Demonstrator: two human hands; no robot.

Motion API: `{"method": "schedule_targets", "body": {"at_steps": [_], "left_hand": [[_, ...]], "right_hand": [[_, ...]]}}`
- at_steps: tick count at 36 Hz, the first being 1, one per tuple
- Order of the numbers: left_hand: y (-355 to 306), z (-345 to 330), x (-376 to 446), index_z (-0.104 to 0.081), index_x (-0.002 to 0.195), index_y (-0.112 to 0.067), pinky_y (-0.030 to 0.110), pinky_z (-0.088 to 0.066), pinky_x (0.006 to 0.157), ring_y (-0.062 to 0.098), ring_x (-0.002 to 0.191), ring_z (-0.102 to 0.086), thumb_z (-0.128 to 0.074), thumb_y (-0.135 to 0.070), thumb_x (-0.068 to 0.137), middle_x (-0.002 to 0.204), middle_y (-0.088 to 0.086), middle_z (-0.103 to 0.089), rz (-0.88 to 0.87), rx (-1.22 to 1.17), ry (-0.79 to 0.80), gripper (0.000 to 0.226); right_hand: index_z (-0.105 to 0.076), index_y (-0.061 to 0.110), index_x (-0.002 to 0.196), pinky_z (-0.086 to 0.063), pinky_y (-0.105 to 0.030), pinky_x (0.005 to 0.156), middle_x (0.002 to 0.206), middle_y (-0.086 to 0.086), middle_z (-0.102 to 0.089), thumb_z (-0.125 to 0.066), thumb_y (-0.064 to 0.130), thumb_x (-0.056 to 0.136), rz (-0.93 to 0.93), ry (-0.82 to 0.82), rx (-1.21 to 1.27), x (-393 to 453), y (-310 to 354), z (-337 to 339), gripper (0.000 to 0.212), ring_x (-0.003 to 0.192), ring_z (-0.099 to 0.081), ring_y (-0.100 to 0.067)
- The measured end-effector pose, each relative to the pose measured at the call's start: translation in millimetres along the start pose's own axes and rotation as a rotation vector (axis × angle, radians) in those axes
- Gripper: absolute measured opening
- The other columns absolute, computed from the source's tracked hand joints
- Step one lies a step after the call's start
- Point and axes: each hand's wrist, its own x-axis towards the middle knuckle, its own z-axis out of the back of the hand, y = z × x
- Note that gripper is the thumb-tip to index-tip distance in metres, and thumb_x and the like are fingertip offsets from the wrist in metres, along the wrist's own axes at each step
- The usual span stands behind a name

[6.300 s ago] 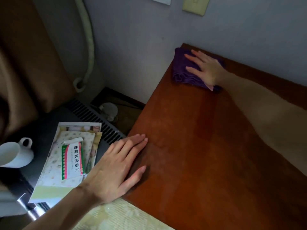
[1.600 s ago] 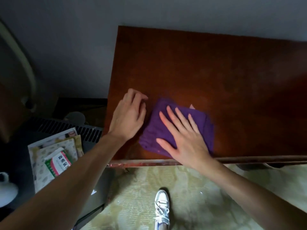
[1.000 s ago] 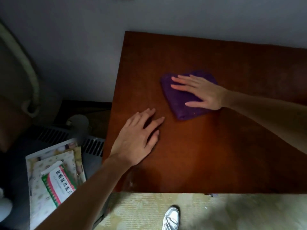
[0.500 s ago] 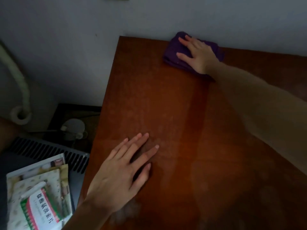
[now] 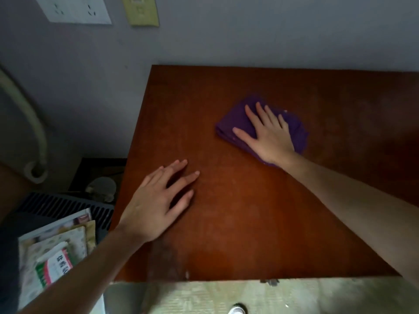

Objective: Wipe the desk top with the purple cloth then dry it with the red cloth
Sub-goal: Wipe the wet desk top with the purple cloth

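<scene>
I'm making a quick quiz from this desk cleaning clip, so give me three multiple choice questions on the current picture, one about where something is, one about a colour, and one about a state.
1. Where does the left hand rest?
A. on the cloth
B. flat on the bare desk top, near its left edge
C. on the wall

2. What colour is the cloth under the right hand?
A. red
B. white
C. purple

3. How does the right hand lie on the cloth?
A. fingers straight and spread, pressing flat
B. bunching it up in a fist
C. pinching one corner and lifting it

Answers: 1 B, the left palm and fingers lie on bare wood, apart from the cloth. 2 C, the folded cloth is plainly purple; no red cloth is in view. 3 A, all the fingers are stretched out on top of the cloth, which lies flat on the desk.
</scene>
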Motion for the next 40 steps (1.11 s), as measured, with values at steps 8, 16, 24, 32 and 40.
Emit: {"method": "schedule_targets", "body": {"at_steps": [8,16,24,32,40], "left_hand": [[-20.3,3.1,-0.8,-0.052,0.144,-0.027,0.04,-0.036,0.105,0.025,0.131,-0.049,-0.028,-0.047,0.106,0.146,0.006,-0.05,0.026,0.171,-0.032,0.05],[-78.1,-13.8,31.4,-0.057,0.134,-0.019,0.041,-0.043,0.092,0.024,0.113,-0.056,-0.034,-0.042,0.104,0.13,0.001,-0.055,0.03,0.053,-0.157,0.044],[-88.1,-37.7,62.6,-0.033,0.152,-0.016,0.036,-0.034,0.108,0.023,0.135,-0.045,-0.031,-0.05,0.104,0.148,0.006,-0.046,0.055,-0.011,-0.109,0.059],[-90.4,-38.4,69.6,-0.035,0.153,-0.033,0.034,-0.013,0.122,0.014,0.149,-0.028,-0.027,-0.047,0.106,0.156,0.0,-0.038,-0.07,0.076,0.052,0.05],[-90.3,-34.8,72.0,-0.025,0.157,-0.042,0.032,-0.007,0.124,0.006,0.153,-0.015,-0.029,-0.05,0.107,0.163,-0.005,-0.027,-0.044,0.057,0.12,0.05]], "right_hand": [[-0.019,0.034,0.163,-0.014,-0.049,0.127,0.172,0.002,-0.014,-0.007,0.088,0.087,0.095,-0.023,-0.038,-166.8,-9.7,-2.4,0.094,0.159,-0.01,-0.019],[-0.01,0.038,0.163,-0.018,-0.051,0.126,0.172,0.009,-0.003,-0.024,0.083,0.094,0.294,0.037,-0.055,-221.6,-29.3,6.3,0.084,0.159,-0.001,-0.012],[-0.015,0.042,0.161,-0.015,-0.047,0.128,0.172,0.014,-0.002,-0.04,0.071,0.098,0.577,0.153,-0.065,-112.4,-101.7,27.6,0.074,0.159,-0.002,-0.008],[-0.018,0.04,0.162,-0.021,-0.053,0.125,0.172,0.01,-0.011,-0.027,0.077,0.096,0.568,0.152,-0.093,28.8,-141.4,37.2,0.076,0.159,-0.01,-0.013],[-0.014,0.042,0.162,-0.012,-0.044,0.127,0.172,0.011,-0.009,-0.021,0.081,0.094,0.586,0.183,-0.116,147.9,-154.5,41.9,0.079,0.158,-0.006,-0.01]]}}
